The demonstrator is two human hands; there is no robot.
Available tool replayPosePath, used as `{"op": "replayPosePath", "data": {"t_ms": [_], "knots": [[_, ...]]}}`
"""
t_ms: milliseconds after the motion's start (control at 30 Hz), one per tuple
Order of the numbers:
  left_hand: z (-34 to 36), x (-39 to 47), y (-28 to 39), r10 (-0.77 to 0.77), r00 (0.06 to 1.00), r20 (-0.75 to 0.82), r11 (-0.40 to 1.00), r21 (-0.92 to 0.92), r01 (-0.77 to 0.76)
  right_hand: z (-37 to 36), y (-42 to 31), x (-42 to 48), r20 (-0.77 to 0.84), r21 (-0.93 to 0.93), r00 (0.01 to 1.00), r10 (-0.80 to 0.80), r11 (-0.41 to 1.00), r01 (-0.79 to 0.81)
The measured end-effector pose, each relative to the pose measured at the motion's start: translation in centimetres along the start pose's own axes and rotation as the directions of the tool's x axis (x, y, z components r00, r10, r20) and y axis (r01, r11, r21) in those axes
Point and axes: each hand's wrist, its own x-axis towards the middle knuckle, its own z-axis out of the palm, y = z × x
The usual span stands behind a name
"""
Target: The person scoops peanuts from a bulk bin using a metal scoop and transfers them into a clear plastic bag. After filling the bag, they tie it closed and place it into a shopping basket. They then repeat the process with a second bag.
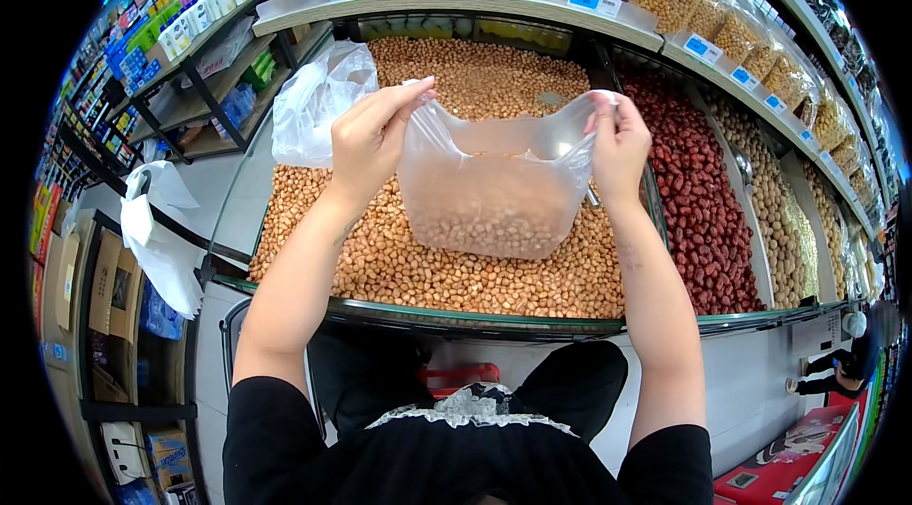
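A translucent plastic bag point(491, 198) is stretched between my two hands above a glass-edged bin of light-brown nuts point(442, 284) that look like peanut kernels. My left hand point(374, 138) pinches its upper left corner. At the upper right corner, my right hand point(620, 141) grips the other handle. The bag's mouth sags between them. Nuts show through its lower part; whether they lie inside or behind it, I cannot tell. Another crumpled plastic bag point(320, 106) rests on the nuts beyond my left wrist. Beside my right wrist, a short metal handle point(593, 197) sticks out.
Dried red dates point(698, 220) fill the neighbouring bin, with a metal scoop point(743, 166) further right. A shelf point(456, 2) of bagged goods overhangs the back. White plastic bags point(160, 234) hang at the left. Below me is a red basket point(459, 377). Another person point(841, 369) stands far right.
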Motion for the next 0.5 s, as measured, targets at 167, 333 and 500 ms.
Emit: {"op": "replayPosePath", "data": {"t_ms": [167,333,500], "knots": [[-0.5,-0.5,0.2,0.199,0.976,-0.086,0.974,0.123,-0.188,0.5,-1.1,-0.5,-0.174,-0.054,0.967,-0.185,0.982,0.178],[0.3,-0.2,-1.0,-0.015,0.997,0.072,1.0,-0.025,0.016,0.9,1.3,0.0,0.011,-0.021,0.997,-0.081,0.996,0.081],[0.3,-0.3,0.1,-0.188,0.977,0.099,0.938,-0.278,0.209,0.9,0.2,-0.2,-0.004,0.108,0.997,-0.08,0.991,0.08]]}}
